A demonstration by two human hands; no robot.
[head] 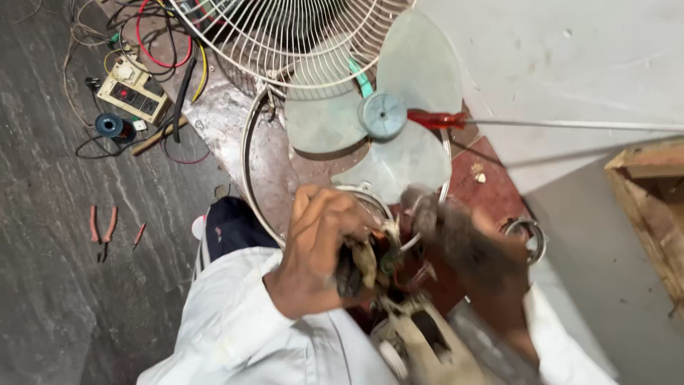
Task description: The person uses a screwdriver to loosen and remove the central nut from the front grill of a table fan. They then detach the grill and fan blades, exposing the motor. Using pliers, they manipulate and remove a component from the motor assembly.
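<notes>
My left hand (320,246) grips a dirty fan motor assembly (385,267) with copper windings and loose wires, held over my lap. My right hand (467,246) is blurred with motion and sits against the right side of the same motor. The motor's pale plastic housing (424,342) points down toward me. Just beyond the hands lies a translucent three-blade fan propeller (385,114) with a grey hub.
A wire fan guard (285,36) and a metal guard ring (249,164) lie beyond the blade. A red-handled screwdriver (438,119) rests by the hub. Pliers (103,228), a switch board (132,89), tangled wires and a wire spool (110,126) sit left. A wooden crate (652,207) stands right.
</notes>
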